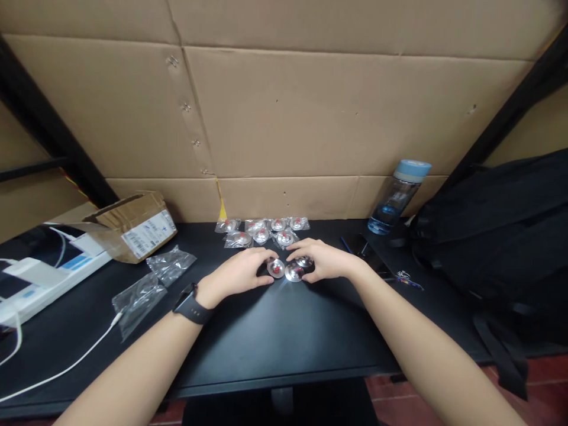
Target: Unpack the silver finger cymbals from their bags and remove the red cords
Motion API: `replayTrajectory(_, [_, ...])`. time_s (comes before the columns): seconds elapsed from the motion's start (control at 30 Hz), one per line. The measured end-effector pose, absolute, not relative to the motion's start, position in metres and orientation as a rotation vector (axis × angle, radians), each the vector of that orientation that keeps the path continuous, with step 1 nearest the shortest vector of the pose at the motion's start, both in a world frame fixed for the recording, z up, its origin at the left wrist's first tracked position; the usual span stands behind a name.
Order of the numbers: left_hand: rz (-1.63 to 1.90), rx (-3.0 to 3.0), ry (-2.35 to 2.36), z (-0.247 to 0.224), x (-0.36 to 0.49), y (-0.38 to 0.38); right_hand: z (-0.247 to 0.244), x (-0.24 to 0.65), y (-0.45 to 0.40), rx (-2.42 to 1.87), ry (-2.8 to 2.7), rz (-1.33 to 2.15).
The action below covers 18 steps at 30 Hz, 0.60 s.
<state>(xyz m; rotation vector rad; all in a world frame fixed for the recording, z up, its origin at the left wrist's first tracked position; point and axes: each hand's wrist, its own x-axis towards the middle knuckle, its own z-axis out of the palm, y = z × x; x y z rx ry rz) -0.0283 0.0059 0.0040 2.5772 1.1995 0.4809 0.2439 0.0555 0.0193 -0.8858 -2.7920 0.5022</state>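
Between my hands, shiny round metal discs with red marks at their centres lie on the black table (275, 331). My left hand (242, 269), with a black watch (193, 305) at the wrist, curls thumb and fingers around the edge of the left disc (276, 268). Against it on the right sits another disc (293, 273), and a further disc (304, 261) is partly covered by my right hand (326, 260). The right thumb and fingers bend around this pair. Just behind are several similar discs in clear plastic packets (261, 235).
Clear plastic bags (171, 265) lie at left, near an opened cardboard box (137, 228) and a white power strip (39, 296) with cables. A water bottle (397, 198) and a black backpack (501, 248) stand at right. A cardboard wall (284, 118) closes the back.
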Motion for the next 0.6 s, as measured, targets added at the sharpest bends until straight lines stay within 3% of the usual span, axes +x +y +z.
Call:
replayTrajectory(0.4, [0.508, 2.662, 1.172, 0.007, -0.029, 0.003, 0.016, 0.239, 0.058, -0.744, -2.723, 0.544])
replayTrajectory(0.6, [0.651, 2.765, 1.614, 0.037, -0.073, 0.008, 0.012, 0.237, 0.060, -0.695, -2.701, 0.573])
